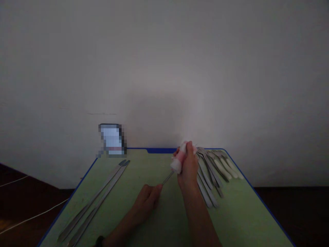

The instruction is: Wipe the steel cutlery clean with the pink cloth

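Observation:
My left hand [148, 201] is closed around the handle end of a thin metal utensil [168, 178]. The far end of this utensil goes into a pink and white cloth [179, 160], so its kind is hidden. My right hand [189, 164] grips the cloth, wrapped around that end, above the back middle of the table. Just right of my right hand lies a spread of metal cutlery [209, 171], several pieces side by side. Some of the pieces there have white handles [232, 174].
Two long-handled metal spoons [99, 200] lie side by side on the left of the green, blue-edged table [144, 171]. A blurred phone-like device [112, 139] stands at the back left corner. Behind the table rises a plain wall [164, 68]. White cables [36, 215] run at lower left.

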`<action>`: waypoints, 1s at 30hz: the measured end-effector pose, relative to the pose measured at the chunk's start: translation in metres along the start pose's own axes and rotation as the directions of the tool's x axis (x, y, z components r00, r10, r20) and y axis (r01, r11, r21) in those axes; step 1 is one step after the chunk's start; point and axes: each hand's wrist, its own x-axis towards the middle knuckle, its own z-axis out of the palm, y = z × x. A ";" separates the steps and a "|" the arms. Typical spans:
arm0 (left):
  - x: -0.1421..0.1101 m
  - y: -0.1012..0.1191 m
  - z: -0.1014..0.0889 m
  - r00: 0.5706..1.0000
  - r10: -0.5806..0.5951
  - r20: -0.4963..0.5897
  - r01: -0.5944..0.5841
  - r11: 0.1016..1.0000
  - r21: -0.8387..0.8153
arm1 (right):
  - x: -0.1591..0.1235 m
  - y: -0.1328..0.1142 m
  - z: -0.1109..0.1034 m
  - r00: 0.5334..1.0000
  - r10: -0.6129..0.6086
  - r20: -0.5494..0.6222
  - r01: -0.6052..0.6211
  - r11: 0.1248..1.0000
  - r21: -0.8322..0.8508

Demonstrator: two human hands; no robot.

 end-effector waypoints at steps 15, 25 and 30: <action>0.008 -0.003 0.001 0.999 0.029 -0.015 -0.032 0.984 -0.177 | -0.020 0.026 0.012 0.993 0.030 0.116 -0.017 0.994 -0.110; -0.002 0.004 -0.002 0.998 0.016 -0.067 -0.010 0.997 0.081 | -0.001 -0.021 0.000 0.987 -0.153 -0.052 0.152 0.988 -0.018; 0.002 0.001 -0.001 0.998 -0.006 -0.056 0.009 0.999 0.050 | -0.006 0.000 0.002 0.993 -0.116 -0.006 0.115 0.990 -0.079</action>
